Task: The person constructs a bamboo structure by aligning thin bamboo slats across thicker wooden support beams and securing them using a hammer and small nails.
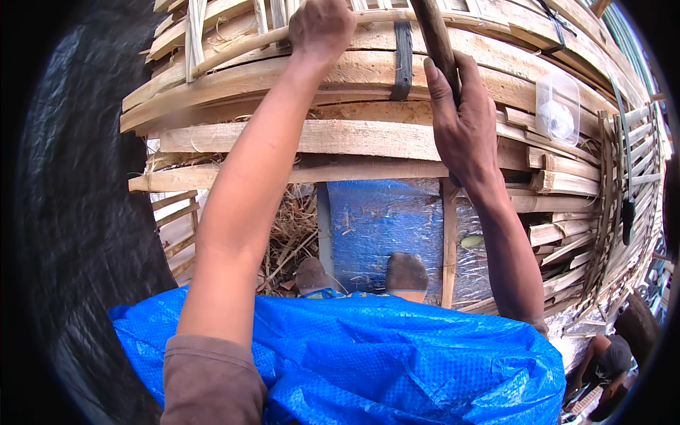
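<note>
My left hand (322,27) is closed in a fist at the top, on a long, slightly curved bamboo strip (244,49) that lies across the stacked wood. My right hand (464,117) wraps round a dark wooden handle (435,35). The handle's far end runs out of the picture at the top, so I cannot see what tool it belongs to. Under both hands lie pale wooden boards (283,78), with a black strap (402,60) running over them between my hands. Short upright slats (195,32) stand to the left of my left hand.
A clear plastic tub (557,110) with something white inside sits on the boards at right. Blue tarp (397,354) covers my lap. Bamboo lattice (634,198) rises at right, black sheeting (78,212) hangs at left. Another person (605,365) crouches at lower right.
</note>
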`<state>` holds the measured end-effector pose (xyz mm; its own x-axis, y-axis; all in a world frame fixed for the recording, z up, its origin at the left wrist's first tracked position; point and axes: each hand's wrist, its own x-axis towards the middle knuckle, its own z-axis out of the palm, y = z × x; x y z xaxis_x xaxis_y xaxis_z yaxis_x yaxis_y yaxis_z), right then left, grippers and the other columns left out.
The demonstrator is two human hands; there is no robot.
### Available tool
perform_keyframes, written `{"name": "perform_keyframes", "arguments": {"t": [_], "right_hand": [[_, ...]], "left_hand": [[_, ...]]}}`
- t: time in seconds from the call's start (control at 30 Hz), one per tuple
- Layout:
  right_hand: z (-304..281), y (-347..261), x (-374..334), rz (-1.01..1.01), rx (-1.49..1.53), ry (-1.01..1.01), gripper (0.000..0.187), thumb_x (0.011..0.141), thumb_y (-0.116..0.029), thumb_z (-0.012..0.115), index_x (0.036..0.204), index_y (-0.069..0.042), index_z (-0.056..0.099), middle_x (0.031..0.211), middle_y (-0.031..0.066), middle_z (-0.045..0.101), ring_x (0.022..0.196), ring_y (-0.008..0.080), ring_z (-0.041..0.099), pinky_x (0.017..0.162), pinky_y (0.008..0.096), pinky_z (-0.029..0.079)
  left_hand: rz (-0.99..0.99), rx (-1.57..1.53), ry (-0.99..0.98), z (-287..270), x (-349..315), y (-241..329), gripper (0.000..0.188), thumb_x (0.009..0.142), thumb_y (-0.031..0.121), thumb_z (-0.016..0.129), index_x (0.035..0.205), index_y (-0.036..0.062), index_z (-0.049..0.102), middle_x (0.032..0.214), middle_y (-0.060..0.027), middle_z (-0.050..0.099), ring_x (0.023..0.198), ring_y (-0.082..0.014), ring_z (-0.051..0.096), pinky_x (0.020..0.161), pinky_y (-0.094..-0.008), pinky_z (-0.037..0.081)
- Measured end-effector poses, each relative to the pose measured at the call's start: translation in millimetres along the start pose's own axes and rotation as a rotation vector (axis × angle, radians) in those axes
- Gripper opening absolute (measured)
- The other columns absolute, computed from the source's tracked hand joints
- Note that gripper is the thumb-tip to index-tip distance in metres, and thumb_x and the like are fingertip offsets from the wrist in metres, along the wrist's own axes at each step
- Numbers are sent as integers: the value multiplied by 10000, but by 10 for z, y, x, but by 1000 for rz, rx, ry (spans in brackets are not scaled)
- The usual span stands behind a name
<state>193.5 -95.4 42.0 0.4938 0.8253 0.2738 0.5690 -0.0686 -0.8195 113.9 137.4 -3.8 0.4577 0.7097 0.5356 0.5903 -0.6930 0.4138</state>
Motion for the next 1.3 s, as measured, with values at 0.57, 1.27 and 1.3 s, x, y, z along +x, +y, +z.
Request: {"name": "perform_keyframes", "arguments": {"t": [0.57,1.27,1.3], "right_hand": [[91,-96,68,-86,-45,-32,250,1058,-270,531,1127,-31,508,619,205,599,527,337,639,491,464,442],[121,-157,175,-158,-53,5,284,1069,-283,506,1102,-2,534,620,126,609,488,209,606,414,382,450],[102,-190,125,-104,9,3,263,1064,-259,516,1115,-2,534,662,148,637,518,235,633,456,394,490]], "left_hand": [[52,83,248,46,45,-61,167,937,136,552,1061,25,575,1042,-182,656,1040,-387,618,856,-529,487],[-70,112,305,121,4,-136,256,992,190,403,1009,27,599,877,-228,679,886,-399,667,764,-510,523],[-128,140,248,79,-7,-121,256,994,189,400,1020,27,597,879,-230,680,882,-401,668,772,-510,521]]}}
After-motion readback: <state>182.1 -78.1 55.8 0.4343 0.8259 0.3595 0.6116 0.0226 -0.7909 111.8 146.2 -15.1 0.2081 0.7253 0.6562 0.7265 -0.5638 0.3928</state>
